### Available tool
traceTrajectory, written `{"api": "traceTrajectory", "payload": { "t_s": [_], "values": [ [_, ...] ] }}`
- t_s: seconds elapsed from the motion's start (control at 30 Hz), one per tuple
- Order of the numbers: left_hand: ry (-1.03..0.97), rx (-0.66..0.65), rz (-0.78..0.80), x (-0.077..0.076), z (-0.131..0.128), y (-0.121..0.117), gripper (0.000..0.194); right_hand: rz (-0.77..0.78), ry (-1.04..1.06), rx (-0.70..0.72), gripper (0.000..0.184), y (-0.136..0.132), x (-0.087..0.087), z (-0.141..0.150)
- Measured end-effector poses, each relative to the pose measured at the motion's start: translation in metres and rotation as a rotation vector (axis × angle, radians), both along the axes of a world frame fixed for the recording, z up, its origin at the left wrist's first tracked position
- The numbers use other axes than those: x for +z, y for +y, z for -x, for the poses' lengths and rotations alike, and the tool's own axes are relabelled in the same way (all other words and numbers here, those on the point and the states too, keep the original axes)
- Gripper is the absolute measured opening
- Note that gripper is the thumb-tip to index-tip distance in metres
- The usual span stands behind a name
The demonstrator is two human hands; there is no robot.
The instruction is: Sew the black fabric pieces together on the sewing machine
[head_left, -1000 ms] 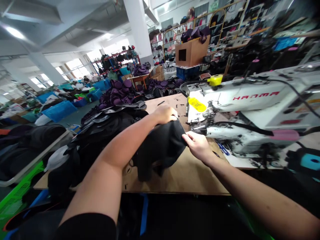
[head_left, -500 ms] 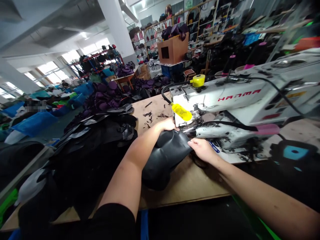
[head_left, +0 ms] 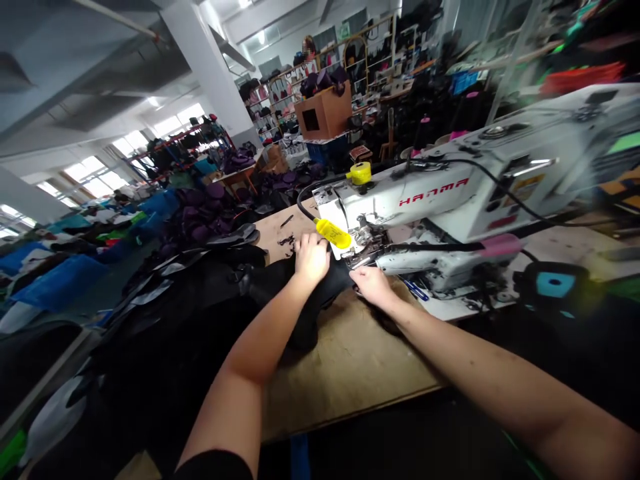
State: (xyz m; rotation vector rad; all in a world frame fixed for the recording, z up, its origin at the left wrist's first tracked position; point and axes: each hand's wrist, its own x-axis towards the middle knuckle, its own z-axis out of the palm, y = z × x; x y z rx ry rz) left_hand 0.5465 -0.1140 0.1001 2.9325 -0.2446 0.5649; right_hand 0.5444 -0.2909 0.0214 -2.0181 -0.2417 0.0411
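Note:
A black piece of sheet material (head_left: 336, 283) lies partly under the head of a white sewing machine (head_left: 435, 193), its matte side showing and its near end hanging in folds. My left hand (head_left: 313, 259) rests palm down on the far left part of the piece, fingers stretched forward beside the yellow-covered part of the machine head (head_left: 333, 233). With fingers closed, my right hand (head_left: 373, 285) pinches the piece's right edge, close to the presser foot area. The needle itself is hidden.
A heap of black cut pieces (head_left: 170, 320) covers the left side of the wooden table (head_left: 370, 360). Blue-handled snips (head_left: 416, 289) lie by the machine's base. Dark scraps (head_left: 287, 244) sit behind my left hand. Beyond stands a cardboard box (head_left: 325, 113).
My left hand has shifted from the needle area back onto the material. The piece's glossy surface has given way to a matte one. The view has swung, so the machine appears further left.

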Motion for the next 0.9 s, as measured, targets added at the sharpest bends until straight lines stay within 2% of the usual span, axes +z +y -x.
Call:
{"api": "traceTrajectory", "payload": {
  "t_s": [0.1, 0.17, 0.27, 0.33, 0.4, 0.5, 0.6, 0.67, 0.77, 0.83, 0.9],
  "values": [
    [0.163, -0.068, -0.072, -0.029, 0.065, -0.006, 0.033, 0.007, 0.016, 0.008, 0.035, 0.000, 0.001, 0.001],
    [0.238, -0.080, -0.082, -0.052, 0.098, -0.014, 0.032, 0.020, 0.023, 0.016, 0.037, 0.000, 0.001, 0.002],
    [0.256, -0.089, -0.080, -0.075, 0.119, -0.030, 0.036, 0.037, 0.019, 0.019, 0.038, 0.000, -0.002, 0.005],
    [0.293, -0.150, -0.030, -0.075, 0.113, -0.038, 0.032, 0.026, -0.012, 0.017, 0.036, 0.000, -0.008, 0.006],
    [0.338, -0.197, 0.078, -0.066, 0.098, -0.038, 0.029, -0.036, -0.033, 0.043, 0.034, -0.001, -0.015, 0.005],
    [0.263, -0.114, 0.180, -0.052, 0.075, -0.027, 0.024, -0.163, 0.017, 0.101, 0.035, -0.003, -0.025, 0.003],
    [0.167, -0.064, 0.036, -0.052, 0.064, -0.017, 0.047, -0.236, 0.067, 0.081, 0.040, 0.000, -0.030, 0.005],
    [0.168, -0.063, -0.053, -0.059, 0.064, -0.014, 0.042, -0.279, 0.091, 0.062, 0.042, 0.002, -0.031, 0.007],
    [0.133, 0.016, -0.075, -0.066, 0.065, -0.013, 0.033, -0.330, 0.118, 0.085, 0.041, 0.005, -0.031, 0.011],
    [0.063, 0.054, -0.121, -0.061, 0.062, -0.009, 0.033, -0.347, 0.122, 0.103, 0.037, 0.006, -0.032, 0.013],
    [0.017, -0.001, -0.223, -0.050, 0.055, -0.001, 0.035, -0.312, 0.119, 0.076, 0.034, 0.007, -0.033, 0.013]
  ]
}}
